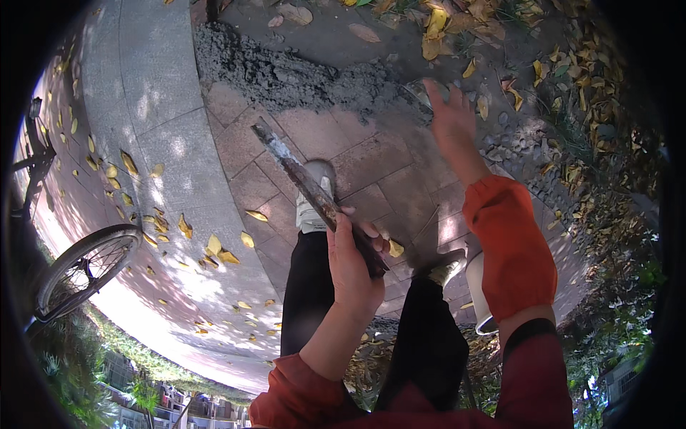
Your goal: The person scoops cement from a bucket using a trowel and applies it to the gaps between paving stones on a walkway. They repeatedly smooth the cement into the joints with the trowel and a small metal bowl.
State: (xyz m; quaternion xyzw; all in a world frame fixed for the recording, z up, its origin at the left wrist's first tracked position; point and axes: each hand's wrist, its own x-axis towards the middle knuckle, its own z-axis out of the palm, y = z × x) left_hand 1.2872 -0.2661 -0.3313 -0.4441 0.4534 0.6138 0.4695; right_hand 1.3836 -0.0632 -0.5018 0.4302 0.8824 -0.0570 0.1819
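Observation:
My left hand (351, 257) grips the near end of a long, narrow bar (305, 179), rusty brown with whitish patches, which slants up to the left over the pavers. Its material is unclear. My right hand (455, 115) reaches down at the right end of a band of wet grey mortar (300, 78). Beneath its fingers lies a shiny, flat-looking object (418, 94), possibly a trowel blade; the hand hides most of it, and whether it is held does not show. The mortar runs along the far edge of the reddish pavers (316, 131). Orange sleeve covers are on both forearms.
My light shoe (313, 204) stands below the bar. A white bucket (478, 289) is beside my right forearm. Grey stone slabs (161, 134) border the pavers at left, with a bicycle wheel (88, 268) beyond. Fallen leaves and pebbles (504, 145) lie at right.

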